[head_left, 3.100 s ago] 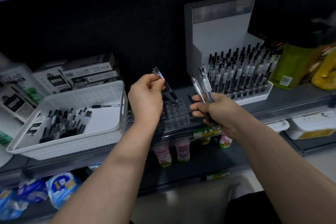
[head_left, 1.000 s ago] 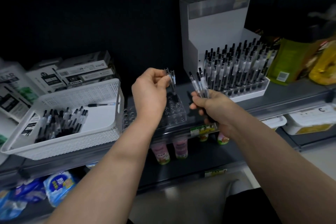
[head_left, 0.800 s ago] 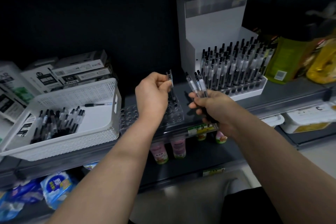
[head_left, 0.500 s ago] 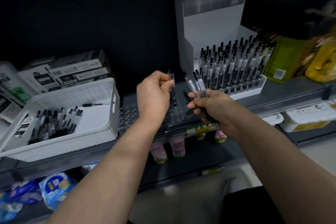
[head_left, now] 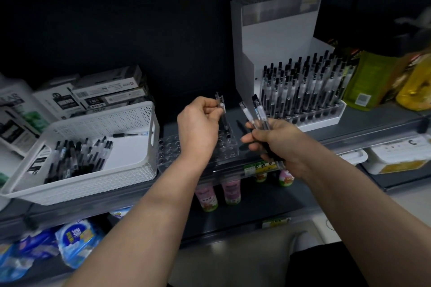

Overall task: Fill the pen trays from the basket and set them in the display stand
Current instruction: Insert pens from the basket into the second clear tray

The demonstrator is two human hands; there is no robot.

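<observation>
Your left grip (head_left: 198, 128) pinches one pen (head_left: 221, 108) near its top and holds it upright, tip down, over the right end of the clear tray (head_left: 168, 149). That tray lies along the front edge of the shelf (head_left: 377, 123), between the basket (head_left: 152, 121) and the display stand (head_left: 277, 37). Whether the tip has entered a hole is hidden by your fingers. Your right grip (head_left: 277, 142) is closed round a bundle of pens (head_left: 255, 113) that fans out above your fist. If that hold slackens, one could slide out and drop past the shelf edge. The clear tray looks light and sits close to the front edge, so a tip that catches between holes could push it forward or tilt it. Your right knuckles hover just beside its right end and could nudge it too. Just behind them, the filled tray (head_left: 326, 121) stands in the display stand with its pens leaning, easy to knock. Loose pens (head_left: 77, 156) wait in the basket's left half, with boxes (head_left: 109, 93) stacked behind it. A green pouch (head_left: 370, 79) and a yellow bottle (head_left: 417, 86) crowd the stand's right side.
</observation>
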